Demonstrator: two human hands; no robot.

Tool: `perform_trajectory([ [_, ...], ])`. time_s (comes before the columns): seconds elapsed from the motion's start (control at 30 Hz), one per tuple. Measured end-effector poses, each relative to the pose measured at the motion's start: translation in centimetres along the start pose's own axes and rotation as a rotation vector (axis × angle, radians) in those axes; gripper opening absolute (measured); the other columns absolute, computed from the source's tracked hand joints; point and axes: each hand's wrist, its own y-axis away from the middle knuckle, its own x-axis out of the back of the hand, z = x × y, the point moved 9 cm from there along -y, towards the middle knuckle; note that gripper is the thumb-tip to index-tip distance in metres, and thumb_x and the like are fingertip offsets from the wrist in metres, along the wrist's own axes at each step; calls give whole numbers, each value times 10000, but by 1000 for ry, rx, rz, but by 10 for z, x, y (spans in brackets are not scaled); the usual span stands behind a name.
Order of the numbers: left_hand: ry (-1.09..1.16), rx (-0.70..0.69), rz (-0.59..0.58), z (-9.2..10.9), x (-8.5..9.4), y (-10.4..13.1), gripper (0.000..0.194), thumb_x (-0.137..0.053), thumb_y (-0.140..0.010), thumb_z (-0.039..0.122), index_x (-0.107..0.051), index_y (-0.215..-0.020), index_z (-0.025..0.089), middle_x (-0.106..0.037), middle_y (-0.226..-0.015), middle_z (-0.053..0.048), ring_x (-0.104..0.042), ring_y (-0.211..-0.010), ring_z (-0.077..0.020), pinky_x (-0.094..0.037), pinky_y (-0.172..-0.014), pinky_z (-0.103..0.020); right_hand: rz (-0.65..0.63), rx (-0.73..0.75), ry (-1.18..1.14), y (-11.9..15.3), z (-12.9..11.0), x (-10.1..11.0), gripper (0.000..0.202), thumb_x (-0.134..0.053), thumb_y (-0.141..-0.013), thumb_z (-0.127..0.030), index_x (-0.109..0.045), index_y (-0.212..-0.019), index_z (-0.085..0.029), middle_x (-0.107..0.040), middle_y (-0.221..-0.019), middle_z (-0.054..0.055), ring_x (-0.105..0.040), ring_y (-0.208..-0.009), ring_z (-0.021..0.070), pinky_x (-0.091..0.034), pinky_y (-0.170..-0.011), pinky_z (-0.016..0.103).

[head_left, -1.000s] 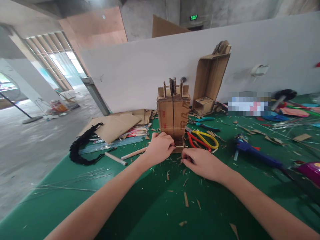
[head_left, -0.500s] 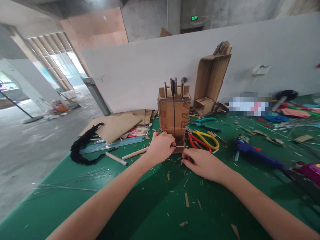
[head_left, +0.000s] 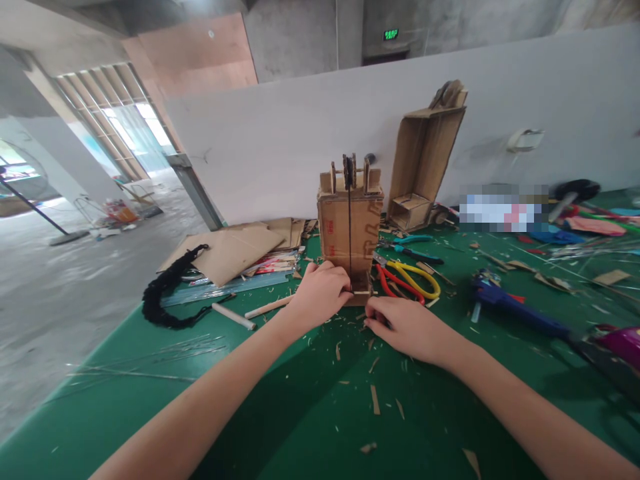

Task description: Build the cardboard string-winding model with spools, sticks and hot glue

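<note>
An upright cardboard box structure (head_left: 335, 230) stands on the green table, with cardboard discs on a rod at its top. A dark cord (head_left: 350, 233) runs down its front to a small stick (head_left: 364, 293) across the base. My left hand (head_left: 324, 291) is closed at the lower left of the box, its fingertips by the stick; what they pinch is hidden. Close to the stick's right end, my right hand (head_left: 397, 323) has curled fingers, and anything between them is too small to name.
Red and yellow pliers (head_left: 413, 280) lie right of the box, near teal-handled tools (head_left: 413, 239). Farther right is a blue glue gun (head_left: 520, 310). A black yarn bundle (head_left: 163, 293) and cardboard sheets (head_left: 240, 247) lie left. Behind leans another cardboard frame (head_left: 425, 157).
</note>
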Motion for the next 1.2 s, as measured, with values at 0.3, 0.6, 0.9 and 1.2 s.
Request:
perform_trajectory([
  [0.3,-53,-37,-54,7,-7,0,236,-438,-919,270,-616,-809,159,-658,-896,-45,-506,-928,-213,-296,-773,-372,-7,-4,9,0,-1,0,116,-459,-874,-303,-525,-828,-219,-595,-743,-12,-520,-646,132,-327,-560,253],
  [0.6,-127,-78,-75,9,-15,2,283,-366,-946,243,-585,-790,153,-624,-894,-52,-478,-916,-222,-278,-766,-396,-13,7,10,1,0,-1,112,-455,-873,-299,-520,-832,-218,-588,-739,-16,-516,-645,128,-318,-556,251],
  [0.9,-107,-48,-20,7,-10,3,259,-413,-939,279,-604,-814,157,-633,-884,-35,-487,-916,-208,-277,-772,-376,-2,7,10,0,1,-1,84,-472,-864,-284,-515,-827,-221,-587,-738,-24,-515,-644,124,-320,-555,248],
  [1.2,-136,-48,9,8,-9,6,259,-449,-932,309,-640,-846,158,-646,-901,-43,-486,-948,-217,-279,-800,-377,9,5,16,1,0,1,83,-481,-861,-275,-527,-822,-218,-593,-741,-17,-516,-642,122,-319,-552,249],
])
